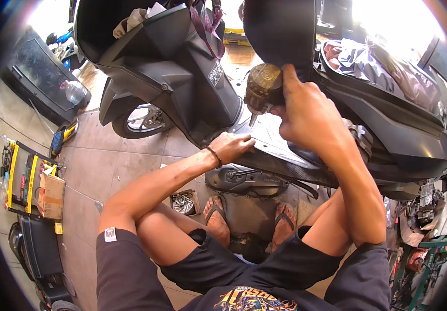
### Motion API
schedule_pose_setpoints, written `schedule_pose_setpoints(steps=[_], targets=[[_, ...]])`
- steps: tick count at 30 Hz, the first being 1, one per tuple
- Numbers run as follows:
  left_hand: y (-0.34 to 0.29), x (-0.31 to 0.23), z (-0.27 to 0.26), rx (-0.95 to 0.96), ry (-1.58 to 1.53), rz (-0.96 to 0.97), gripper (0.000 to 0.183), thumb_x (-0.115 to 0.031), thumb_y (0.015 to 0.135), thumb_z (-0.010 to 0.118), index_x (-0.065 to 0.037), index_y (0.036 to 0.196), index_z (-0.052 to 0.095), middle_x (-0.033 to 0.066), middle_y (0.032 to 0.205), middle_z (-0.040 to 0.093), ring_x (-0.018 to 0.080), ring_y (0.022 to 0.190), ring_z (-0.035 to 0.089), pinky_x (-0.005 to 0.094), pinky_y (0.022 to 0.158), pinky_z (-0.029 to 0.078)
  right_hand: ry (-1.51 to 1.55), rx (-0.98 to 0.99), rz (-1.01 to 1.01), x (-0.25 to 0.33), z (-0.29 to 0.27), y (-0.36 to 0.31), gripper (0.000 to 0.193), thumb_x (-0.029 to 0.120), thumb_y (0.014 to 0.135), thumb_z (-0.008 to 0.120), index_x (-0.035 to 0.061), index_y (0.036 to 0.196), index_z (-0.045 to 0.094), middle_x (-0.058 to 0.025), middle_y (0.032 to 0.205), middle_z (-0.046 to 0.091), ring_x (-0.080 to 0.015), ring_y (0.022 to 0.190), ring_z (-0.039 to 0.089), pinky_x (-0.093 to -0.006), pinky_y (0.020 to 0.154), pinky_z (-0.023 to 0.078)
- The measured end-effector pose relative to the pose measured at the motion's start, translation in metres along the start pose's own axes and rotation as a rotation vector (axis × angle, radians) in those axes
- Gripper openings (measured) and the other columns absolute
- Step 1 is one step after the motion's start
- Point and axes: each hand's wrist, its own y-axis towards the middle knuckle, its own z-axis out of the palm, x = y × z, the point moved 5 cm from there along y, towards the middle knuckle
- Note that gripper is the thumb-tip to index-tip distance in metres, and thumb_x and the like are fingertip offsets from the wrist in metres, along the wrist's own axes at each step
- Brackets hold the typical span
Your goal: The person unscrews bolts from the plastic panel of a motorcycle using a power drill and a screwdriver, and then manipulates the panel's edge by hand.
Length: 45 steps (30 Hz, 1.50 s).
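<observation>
Dark tee. R hand: closed round power driver, bit pointing down over scooter floorboard. L hand: fingers bunched at board edge, contents unclear. Prob. screwdriving step; next, needs straight bit.

The floor is laid with large beige-brown tiles, pale lines showing between them. At upper left of the frame, the front wheel of a dark scooter stands on it. At lower centre, two feet in dark flip-flops are planted on it, with a darker, stained patch between them. Just left of the feet sits a small open box full of metal bolts. Toward the left edge stands a brown cardboard box, with a black-and-yellow object farther up.
</observation>
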Motion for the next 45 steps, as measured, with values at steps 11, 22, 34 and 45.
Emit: schedule_pose_setpoints(steps=[11,22,34,45], targets=[[0.089,0.070,-0.066,-0.098,0.105,-0.659,0.019,-0.010,0.090,0.063,-0.015,0.102,0.077,0.0131,0.103,0.077,0.0334,0.096,0.075,0.0483,0.086,0.058,0.103,-0.516,-0.223,-0.013,-0.057,-0.090,0.081,-0.001,0.084,0.075,-0.0092,0.155,0.036,-0.0282,0.116,0.067,-0.0431,0.105,0.066,-0.0475,0.095,0.050],[0.217,0.169,-0.058,-0.430,-0.100,-0.745,0.019,-0.016,0.092,0.061,-0.012,0.099,0.078,0.0156,0.105,0.077,0.0334,0.099,0.074,0.0466,0.088,0.057,0.039,-0.515,-0.149,-0.052,-0.083,-0.114,0.077,-0.006,0.082,0.067,-0.0109,0.154,0.036,-0.0285,0.127,0.063,-0.0425,0.107,0.063,-0.0440,0.097,0.049],[0.254,0.228,0.015,-0.420,-0.202,-0.829,0.018,-0.020,0.087,0.070,-0.012,0.099,0.080,0.0137,0.103,0.078,0.0304,0.097,0.075,0.0435,0.088,0.058,0.279,-0.444,-0.234,-0.092,-0.081,-0.118,0.078,0.011,0.100,0.068,-0.0117,0.160,0.023,-0.0250,0.139,0.053,-0.0305,0.124,0.062,-0.0395,0.104,0.051],[0.242,0.241,0.013,-0.457,-0.465,-0.666,0.022,-0.024,0.081,0.079,-0.012,0.099,0.081,0.0120,0.100,0.079,0.0277,0.095,0.075,0.0406,0.088,0.058,0.184,-0.309,-0.168,-0.066,-0.100,-0.100,0.044,0.006,0.090,0.068,-0.0043,0.131,0.054,-0.0203,0.095,0.071,-0.0396,0.084,0.071,-0.0433,0.080,0.056]])
